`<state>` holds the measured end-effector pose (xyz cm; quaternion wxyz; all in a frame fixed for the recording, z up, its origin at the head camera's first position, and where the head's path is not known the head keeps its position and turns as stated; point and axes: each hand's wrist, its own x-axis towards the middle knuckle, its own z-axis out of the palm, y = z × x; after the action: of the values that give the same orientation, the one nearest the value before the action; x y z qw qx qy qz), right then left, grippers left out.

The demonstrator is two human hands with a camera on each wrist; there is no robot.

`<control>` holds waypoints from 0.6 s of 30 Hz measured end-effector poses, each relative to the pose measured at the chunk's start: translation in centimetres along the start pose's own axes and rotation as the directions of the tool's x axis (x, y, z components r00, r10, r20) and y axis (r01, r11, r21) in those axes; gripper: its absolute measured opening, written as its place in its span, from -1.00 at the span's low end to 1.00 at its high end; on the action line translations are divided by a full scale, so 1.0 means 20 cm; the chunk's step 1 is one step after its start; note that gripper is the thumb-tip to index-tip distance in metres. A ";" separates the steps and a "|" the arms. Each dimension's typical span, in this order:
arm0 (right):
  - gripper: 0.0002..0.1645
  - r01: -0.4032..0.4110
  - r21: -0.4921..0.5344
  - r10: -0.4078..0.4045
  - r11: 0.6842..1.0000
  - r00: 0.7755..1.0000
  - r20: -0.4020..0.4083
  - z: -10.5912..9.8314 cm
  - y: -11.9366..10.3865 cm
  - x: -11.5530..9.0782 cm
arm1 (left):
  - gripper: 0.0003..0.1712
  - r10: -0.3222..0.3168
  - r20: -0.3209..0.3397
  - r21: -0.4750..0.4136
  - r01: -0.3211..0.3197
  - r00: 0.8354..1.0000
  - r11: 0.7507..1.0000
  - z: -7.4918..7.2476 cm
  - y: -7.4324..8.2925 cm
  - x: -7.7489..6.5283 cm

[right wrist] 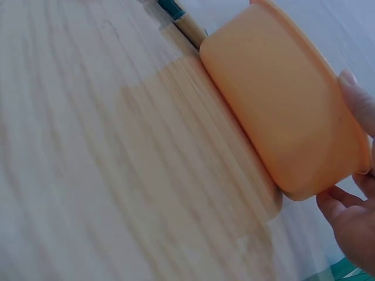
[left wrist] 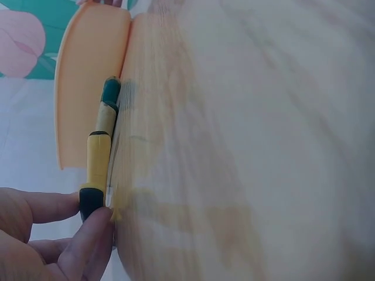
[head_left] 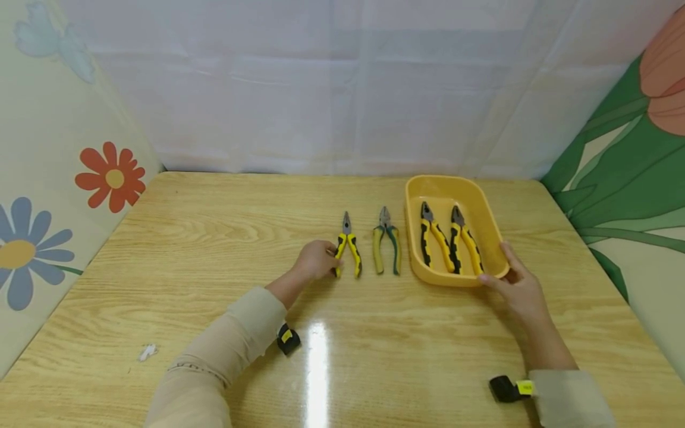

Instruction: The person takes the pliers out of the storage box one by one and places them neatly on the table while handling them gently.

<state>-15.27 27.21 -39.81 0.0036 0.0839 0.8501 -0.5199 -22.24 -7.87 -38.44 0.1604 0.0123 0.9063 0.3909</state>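
Observation:
My left hand (head_left: 317, 260) pinches the left handle of the yellow-and-black long-nose pliers (head_left: 354, 252), which lie on the table with their tips pointing away from me. Up close in the left wrist view, thumb and fingers meet at the black end of that handle (left wrist: 92, 202). Just right of them lies a pair of green-handled pliers (head_left: 396, 249). Farther right stands a yellow plastic tray (head_left: 489, 217) with two yellow-and-black pliers (head_left: 427, 238) inside. My right hand (head_left: 521, 291) grips the tray's near right corner, thumb on the rim and fingers around the outer side.
The wooden table (head_left: 401, 345) meets a white cloth (head_left: 278, 107) at the back. Painted flower panels (head_left: 631, 196) flank both sides. A small white scrap (head_left: 147, 352) lies at the left. Black devices with yellow labels (head_left: 289, 340) sit at both wrists.

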 end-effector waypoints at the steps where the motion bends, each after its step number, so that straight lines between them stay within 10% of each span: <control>1: -0.05 0.000 -0.001 0.000 1.000 1.000 0.000 0.00 0.00 0.00 | -0.58 0.004 -0.003 0.013 -0.004 1.000 1.000 0.00 0.00 0.00; 18: -0.07 0.005 -0.031 -0.006 1.000 1.000 -0.014 0.01 0.00 0.01 | -0.61 0.005 -0.003 -0.019 -0.005 1.000 1.000 -0.01 0.00 0.00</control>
<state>-15.38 27.15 -39.90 -0.0024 0.0851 0.8582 -0.5061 -22.25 -7.91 -38.33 0.1580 0.0122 0.9027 0.4000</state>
